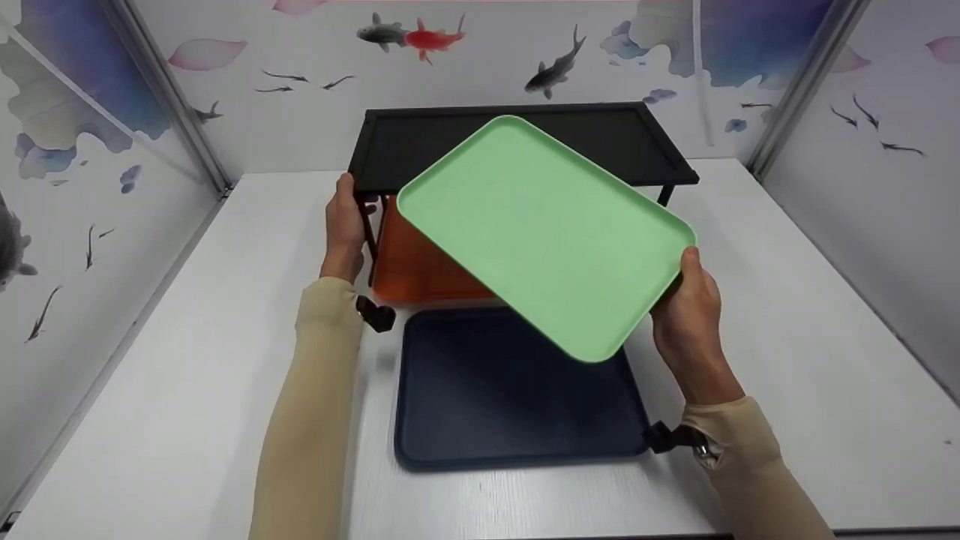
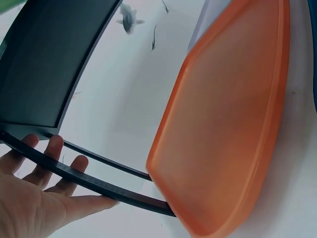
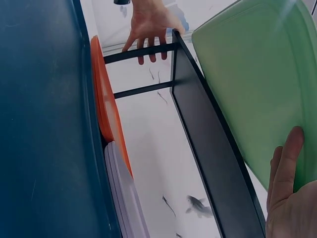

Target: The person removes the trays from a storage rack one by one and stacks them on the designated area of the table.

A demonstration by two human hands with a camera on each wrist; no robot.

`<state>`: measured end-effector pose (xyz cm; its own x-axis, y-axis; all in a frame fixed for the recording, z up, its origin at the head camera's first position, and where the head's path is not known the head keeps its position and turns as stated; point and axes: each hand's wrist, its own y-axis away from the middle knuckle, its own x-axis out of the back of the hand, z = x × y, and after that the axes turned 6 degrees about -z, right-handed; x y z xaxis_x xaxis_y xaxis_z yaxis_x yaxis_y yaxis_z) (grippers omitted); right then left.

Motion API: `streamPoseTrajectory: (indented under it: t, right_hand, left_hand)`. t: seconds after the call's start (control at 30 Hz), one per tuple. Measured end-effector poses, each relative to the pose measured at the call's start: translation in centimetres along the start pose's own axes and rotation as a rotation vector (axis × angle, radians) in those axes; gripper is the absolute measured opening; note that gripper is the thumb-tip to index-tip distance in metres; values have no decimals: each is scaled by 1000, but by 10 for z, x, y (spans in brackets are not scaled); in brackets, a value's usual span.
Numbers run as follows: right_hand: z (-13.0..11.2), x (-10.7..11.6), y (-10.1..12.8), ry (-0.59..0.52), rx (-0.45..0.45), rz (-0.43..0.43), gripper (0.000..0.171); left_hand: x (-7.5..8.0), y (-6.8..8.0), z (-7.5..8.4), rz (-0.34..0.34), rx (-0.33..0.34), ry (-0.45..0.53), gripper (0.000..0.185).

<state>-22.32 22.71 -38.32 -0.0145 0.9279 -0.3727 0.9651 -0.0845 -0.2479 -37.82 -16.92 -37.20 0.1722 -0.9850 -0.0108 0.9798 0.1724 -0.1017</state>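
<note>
I am gripping the flat green plastic tray (image 1: 544, 236) by its near corner with my right hand (image 1: 686, 315), its long axis slanting up-left over the black metal rack (image 1: 517, 142); my left hand (image 1: 343, 225), fingers spread, is bracing the rack's leg.

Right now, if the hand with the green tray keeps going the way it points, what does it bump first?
Probably the black rack. The right hand holds the green tray tilted in the air, aimed up and back toward the rack's top shelf. The tray's far corner would likely touch it first, though depth is hard to judge.

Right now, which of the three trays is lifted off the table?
The green tray, tilted in the air in the grip of the right hand. The navy tray lies flat on the table; the orange tray sits under the black rack.
</note>
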Motion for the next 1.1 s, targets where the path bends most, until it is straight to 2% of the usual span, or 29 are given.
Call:
streamPoseTrajectory:
  t: [0.43,1.1]
  right_hand:
    - [2,8,7,2,14,9,51]
    - [1,20,13,2,-28,34,48]
  left_hand:
    - [-1,0,-1,-2,-21,21,46]
    - [-1,1,-5,-14,-58,31,46]
